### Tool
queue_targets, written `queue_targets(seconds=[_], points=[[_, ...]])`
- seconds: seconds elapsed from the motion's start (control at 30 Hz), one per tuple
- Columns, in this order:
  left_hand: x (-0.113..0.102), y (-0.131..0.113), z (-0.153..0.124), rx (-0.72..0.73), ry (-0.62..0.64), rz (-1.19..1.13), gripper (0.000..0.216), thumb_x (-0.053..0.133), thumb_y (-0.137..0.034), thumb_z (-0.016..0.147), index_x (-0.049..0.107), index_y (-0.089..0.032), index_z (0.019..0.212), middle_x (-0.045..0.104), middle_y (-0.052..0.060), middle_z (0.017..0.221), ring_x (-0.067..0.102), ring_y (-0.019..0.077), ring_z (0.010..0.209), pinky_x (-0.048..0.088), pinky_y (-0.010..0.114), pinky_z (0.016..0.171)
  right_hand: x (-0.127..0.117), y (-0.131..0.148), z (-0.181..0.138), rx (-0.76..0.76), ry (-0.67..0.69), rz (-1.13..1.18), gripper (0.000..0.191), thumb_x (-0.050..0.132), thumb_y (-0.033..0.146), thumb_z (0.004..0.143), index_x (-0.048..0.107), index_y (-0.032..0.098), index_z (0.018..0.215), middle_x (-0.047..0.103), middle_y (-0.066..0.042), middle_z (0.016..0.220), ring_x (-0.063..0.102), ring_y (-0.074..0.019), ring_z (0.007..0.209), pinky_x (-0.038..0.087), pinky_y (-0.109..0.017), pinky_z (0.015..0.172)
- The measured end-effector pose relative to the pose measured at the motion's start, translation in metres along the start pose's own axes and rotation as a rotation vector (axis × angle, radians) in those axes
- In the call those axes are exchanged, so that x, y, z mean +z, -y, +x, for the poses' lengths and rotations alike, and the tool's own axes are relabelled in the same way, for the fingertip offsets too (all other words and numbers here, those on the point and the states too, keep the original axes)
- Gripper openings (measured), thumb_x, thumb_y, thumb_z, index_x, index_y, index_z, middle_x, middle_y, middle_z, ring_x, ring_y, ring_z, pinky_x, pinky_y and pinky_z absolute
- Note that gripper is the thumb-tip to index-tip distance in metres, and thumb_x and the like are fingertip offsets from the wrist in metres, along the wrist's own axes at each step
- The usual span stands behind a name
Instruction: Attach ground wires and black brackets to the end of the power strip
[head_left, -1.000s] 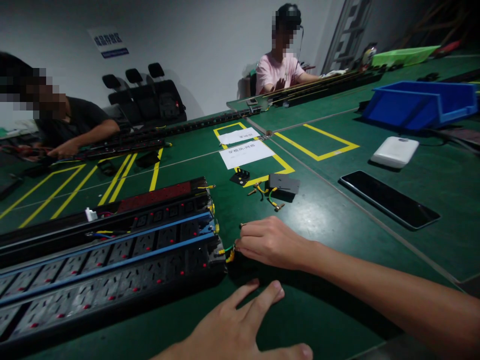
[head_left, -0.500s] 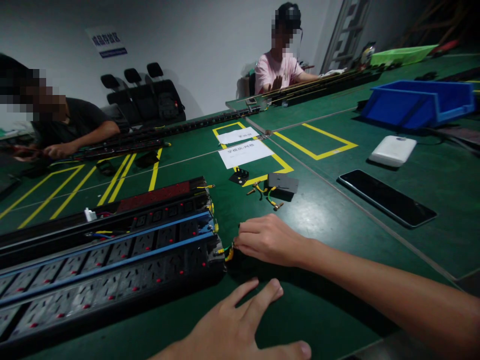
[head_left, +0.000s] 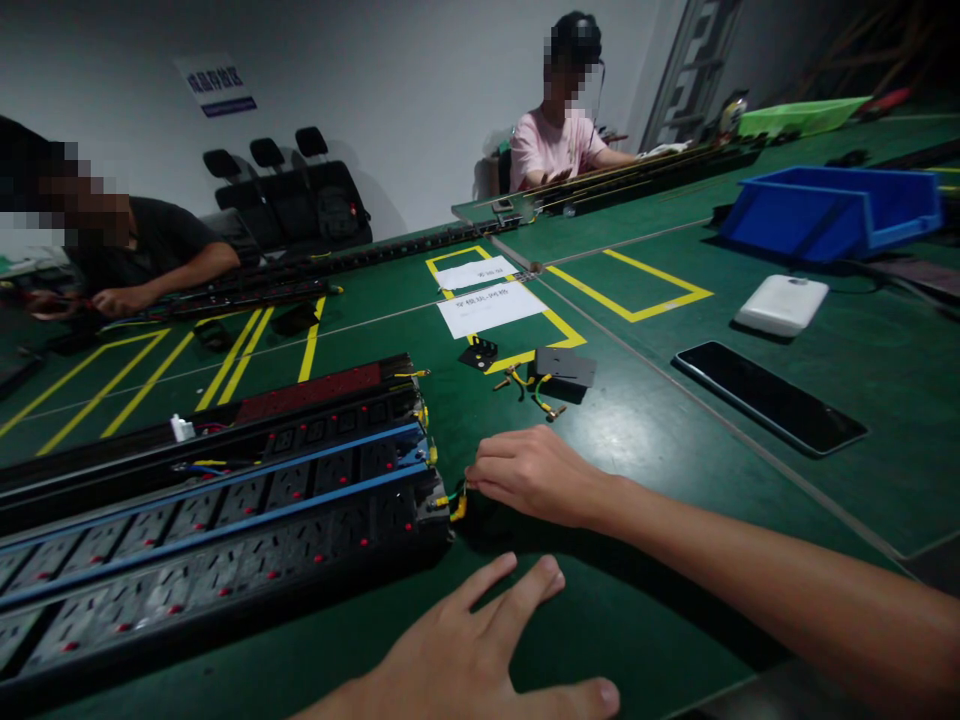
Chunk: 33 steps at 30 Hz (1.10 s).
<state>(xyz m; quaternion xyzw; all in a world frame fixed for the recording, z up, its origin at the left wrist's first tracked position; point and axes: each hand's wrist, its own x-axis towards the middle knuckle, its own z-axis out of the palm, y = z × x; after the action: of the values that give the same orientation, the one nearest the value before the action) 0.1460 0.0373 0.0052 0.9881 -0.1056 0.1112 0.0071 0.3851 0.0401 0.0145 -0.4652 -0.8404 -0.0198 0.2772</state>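
My right hand [head_left: 536, 475] is closed in a pinch at the end of the nearest black power strip [head_left: 300, 560]. Its fingertips are on a short yellow-green wire [head_left: 458, 500] that comes out of the strip's end; what exactly lies between the fingertips is partly hidden. Palm down near the bottom edge, my left hand [head_left: 472, 640] has its fingers spread and holds nothing. Behind the nearest strip lie a strip with blue edges [head_left: 300, 480] and further black strips [head_left: 330, 425], with wire ends showing at their right ends.
Loose wires with screws [head_left: 536, 390], a dark plate [head_left: 566, 368] and a small black bracket [head_left: 478, 353] lie beyond my right hand. Farther right are a phone [head_left: 769, 395], a white case [head_left: 784, 305] and a blue bin [head_left: 832, 212]. Two people sit across the green table.
My right hand has shifted very slightly left at the wire. My left hand has stayed almost still. Across the table, the person in pink has lowered a hand.
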Motion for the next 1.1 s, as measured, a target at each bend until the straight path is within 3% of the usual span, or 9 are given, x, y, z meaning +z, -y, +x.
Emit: queue_targets(seconds=[0.4,0.63,1.1], points=[[0.0012,-0.0029,-0.0009,-0.052,-0.006,-0.023,0.078,0.063,-0.037,0.104,0.018,-0.037,0.168,0.046,0.02,0.158,0.041,0.0309,0.151,0.049,0.045,0.112,0.0008,0.0008,-0.0002,-0.058,-0.032,-0.055,0.029,0.052,0.022,0.108,0.074,0.016,0.09,0.064,-0.001,0.075,0.052,-0.0129,0.063,0.024,-0.032,0.056],[-0.0005,-0.0004,0.0007,-0.016,-0.029,-0.003,0.074,0.058,-0.033,0.107,0.017,-0.033,0.169,0.053,0.022,0.15,0.036,0.0302,0.154,0.047,0.046,0.114,0.0004,0.0011,0.0002,-0.036,-0.024,-0.041,0.029,0.052,0.023,0.108,0.074,0.017,0.09,0.066,-0.001,0.077,0.053,-0.0131,0.063,0.026,-0.032,0.057],[0.0014,-0.0021,-0.0014,-0.031,0.009,-0.031,0.08,0.067,-0.036,0.102,0.02,-0.036,0.167,0.044,0.019,0.16,0.041,0.0317,0.151,0.048,0.046,0.114,0.0024,0.0005,-0.0012,-0.057,-0.048,-0.032,0.027,0.053,0.022,0.107,0.072,0.017,0.089,0.064,0.0,0.076,0.051,-0.0125,0.062,0.024,-0.032,0.055]])
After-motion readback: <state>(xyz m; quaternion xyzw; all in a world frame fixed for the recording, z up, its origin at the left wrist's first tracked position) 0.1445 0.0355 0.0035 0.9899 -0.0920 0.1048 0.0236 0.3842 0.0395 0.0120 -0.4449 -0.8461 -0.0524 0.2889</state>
